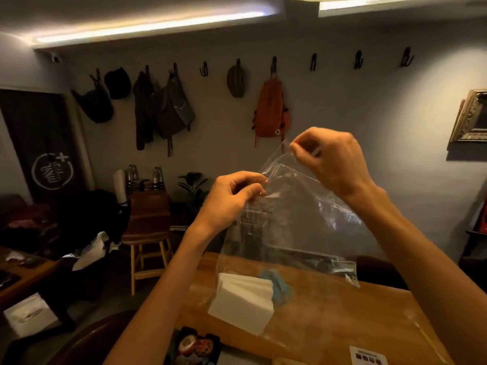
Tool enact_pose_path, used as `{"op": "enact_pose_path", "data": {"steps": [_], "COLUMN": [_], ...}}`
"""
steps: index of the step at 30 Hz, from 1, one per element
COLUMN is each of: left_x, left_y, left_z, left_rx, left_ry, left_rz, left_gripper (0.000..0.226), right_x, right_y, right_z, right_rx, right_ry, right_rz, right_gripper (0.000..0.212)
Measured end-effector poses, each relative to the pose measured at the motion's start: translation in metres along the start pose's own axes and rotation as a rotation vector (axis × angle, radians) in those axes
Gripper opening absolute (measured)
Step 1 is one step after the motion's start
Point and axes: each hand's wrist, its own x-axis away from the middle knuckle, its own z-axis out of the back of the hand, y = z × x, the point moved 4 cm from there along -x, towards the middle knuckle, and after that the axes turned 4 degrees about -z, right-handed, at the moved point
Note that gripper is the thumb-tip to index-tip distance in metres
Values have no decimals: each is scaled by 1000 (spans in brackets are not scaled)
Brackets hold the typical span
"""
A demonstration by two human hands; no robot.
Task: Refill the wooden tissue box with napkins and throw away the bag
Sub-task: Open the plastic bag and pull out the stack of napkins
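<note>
A clear plastic bag hangs in the air above the wooden table. My left hand pinches its upper left edge. My right hand pinches the top corner, higher and to the right. A stack of white napkins lies on the table below the bag, seen partly through the plastic. A crumpled blue thing lies right behind the stack. The wooden tissue box is not visible.
A wooden stool stands left of the table. Bags and coats hang from wall hooks behind. A printed card and a white label lie at the table's near edge. Another cluttered table is at far left.
</note>
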Motion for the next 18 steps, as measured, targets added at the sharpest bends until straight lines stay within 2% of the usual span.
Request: {"op": "enact_pose_path", "data": {"steps": [2,4,6,8,9,11,12,13,14,15,16,17,18], "left_x": [-1,-4,-7,-11,-13,-19,-23,-26,-27,-26,-24,-21,-20], "left_y": [5,10,13,14,13,12,10,8,6,8,13,18,20], "left_z": [-3,-5,-3,0,1,2,1,2,5,10,13,10,4], "left_rx": [23,80,155,203,215,239,244,203,66,-174,-465,-753,-963], "left_ry": [-3,32,93,142,150,143,147,184,261,375,464,476,411], "left_rz": [-6,-21,-29,-22,-9,14,31,35,8,-75,-231,-432,-615], "left_gripper": [17,16,16,18,18,18,17,16,18,31,48,58,59], "right_x": [-5,9,45,94,113,129,129,124,116,106,95,86,78], "right_y": [7,15,36,59,69,80,82,82,81,78,72,63,56], "right_z": [10,24,40,47,43,23,12,5,0,-4,-7,-10,-12], "right_rx": [-109,-271,-269,-214,-287,-690,-913,-1063,-1126,-1127,-1104,-1073,-1011], "right_ry": [-23,-54,5,61,56,18,-9,-45,-79,-105,-126,-156,-182], "right_rz": [-64,-173,-349,-612,-740,-921,-958,-963,-957,-931,-893,-840,-775], "right_gripper": [22,39,71,104,114,125,124,112,89,63,46,36,31]}}
